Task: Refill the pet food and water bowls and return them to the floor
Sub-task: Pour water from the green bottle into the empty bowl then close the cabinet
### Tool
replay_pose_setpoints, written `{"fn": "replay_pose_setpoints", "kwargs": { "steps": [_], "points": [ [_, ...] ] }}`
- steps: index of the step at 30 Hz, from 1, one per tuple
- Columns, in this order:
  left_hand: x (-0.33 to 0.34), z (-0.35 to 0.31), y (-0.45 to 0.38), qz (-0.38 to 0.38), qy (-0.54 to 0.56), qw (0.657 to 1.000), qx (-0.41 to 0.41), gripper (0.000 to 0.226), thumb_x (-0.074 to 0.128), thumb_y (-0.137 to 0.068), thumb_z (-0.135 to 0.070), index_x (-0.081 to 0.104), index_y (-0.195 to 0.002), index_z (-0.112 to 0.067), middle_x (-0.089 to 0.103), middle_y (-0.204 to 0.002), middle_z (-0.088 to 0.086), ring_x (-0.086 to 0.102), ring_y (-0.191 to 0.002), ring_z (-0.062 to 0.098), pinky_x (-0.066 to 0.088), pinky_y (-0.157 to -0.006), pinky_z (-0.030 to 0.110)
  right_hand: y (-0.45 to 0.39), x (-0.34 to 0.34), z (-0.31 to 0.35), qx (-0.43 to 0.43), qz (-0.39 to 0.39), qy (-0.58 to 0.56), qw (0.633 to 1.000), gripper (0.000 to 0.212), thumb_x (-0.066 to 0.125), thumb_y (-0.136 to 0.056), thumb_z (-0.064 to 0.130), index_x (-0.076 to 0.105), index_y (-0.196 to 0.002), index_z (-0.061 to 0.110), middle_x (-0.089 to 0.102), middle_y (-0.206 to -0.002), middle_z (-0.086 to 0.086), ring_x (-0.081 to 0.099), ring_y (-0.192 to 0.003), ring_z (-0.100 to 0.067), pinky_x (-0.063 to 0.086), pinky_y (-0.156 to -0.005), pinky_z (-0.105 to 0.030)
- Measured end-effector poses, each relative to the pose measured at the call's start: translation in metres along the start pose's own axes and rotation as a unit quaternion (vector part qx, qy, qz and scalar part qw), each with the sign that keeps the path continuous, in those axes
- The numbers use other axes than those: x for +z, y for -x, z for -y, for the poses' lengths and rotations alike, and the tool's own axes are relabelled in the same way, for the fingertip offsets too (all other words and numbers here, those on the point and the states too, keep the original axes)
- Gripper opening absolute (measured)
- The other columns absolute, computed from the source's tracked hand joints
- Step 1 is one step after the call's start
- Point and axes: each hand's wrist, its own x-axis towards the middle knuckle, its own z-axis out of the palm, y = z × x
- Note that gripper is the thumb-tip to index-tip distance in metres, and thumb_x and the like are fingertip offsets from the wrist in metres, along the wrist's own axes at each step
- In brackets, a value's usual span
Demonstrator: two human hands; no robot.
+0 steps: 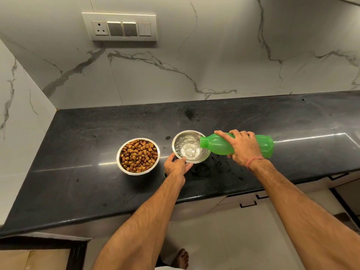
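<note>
Gripped with the right hand [244, 148]: green bottle [259, 146], tipped flat, mouth over the water bowl [190, 147]. Pinched at the near rim by the left hand [176, 165]. Beside it on the black counter [78, 152], apart: kibble bowl [138, 155], full. Possibly a green cap under the left wrist.
</note>
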Motion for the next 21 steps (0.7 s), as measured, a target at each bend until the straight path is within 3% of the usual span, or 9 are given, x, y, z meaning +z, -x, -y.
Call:
{"fn": "replay_pose_setpoints", "kwargs": {
  "steps": [21],
  "points": [
    [-0.0014,-0.0046,0.0065,0.003,-0.021,1.000,-0.004,0.056,0.070,-0.098,0.011,0.063,-0.147,-0.015,0.074,-0.127,0.017,0.081,-0.097,0.031,0.067,-0.062,0.030,0.0020,0.0009,0.0008,0.004,-0.005,0.003,1.000,0.120,0.084,-0.084,0.056,-0.005,-0.165,0.055,0.053,-0.148,-0.004,0.059,-0.125,-0.031,0.043,-0.107,-0.049]
  ]
}}
